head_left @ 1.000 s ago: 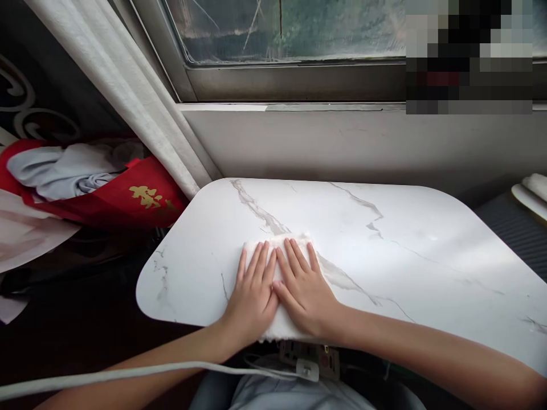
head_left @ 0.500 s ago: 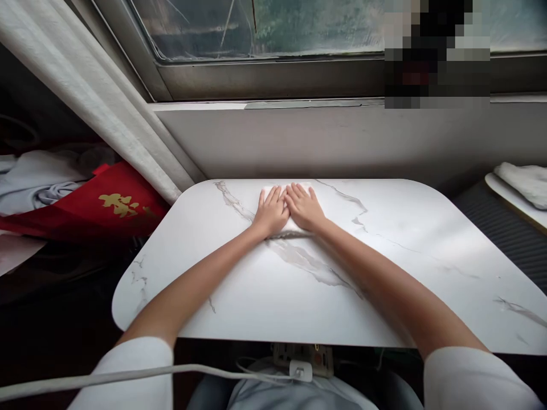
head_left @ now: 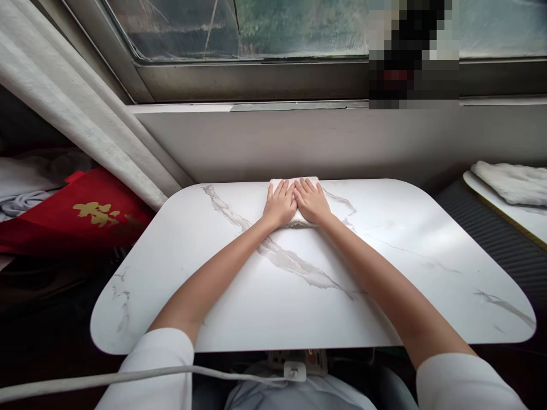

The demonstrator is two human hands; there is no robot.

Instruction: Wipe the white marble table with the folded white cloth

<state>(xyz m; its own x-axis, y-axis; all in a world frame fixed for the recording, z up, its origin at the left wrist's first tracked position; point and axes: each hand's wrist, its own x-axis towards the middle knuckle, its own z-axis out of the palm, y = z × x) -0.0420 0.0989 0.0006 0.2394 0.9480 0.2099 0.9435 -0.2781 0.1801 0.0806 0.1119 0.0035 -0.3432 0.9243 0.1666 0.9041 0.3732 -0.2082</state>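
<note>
Fingers (head_left: 280, 189): straight, slightly spread, lying flat on the white cloth (head_left: 302, 221), curled around nothing
Left hand (head_left: 280, 209): palm down on the cloth's left part
Right hand (head_left: 314, 206): palm down on its right part, close beside the left
Cloth's place: under both hands, at the far edge of the tabletop (head_left: 149, 273)
Cloth's feel: probably light, soft, limp, hardly fragile
Best hold: broad palm pressure for sliding; pinch an edge or corner for lifting
Tabletop's surface: looks smooth, so the cloth likely slips easily
</note>
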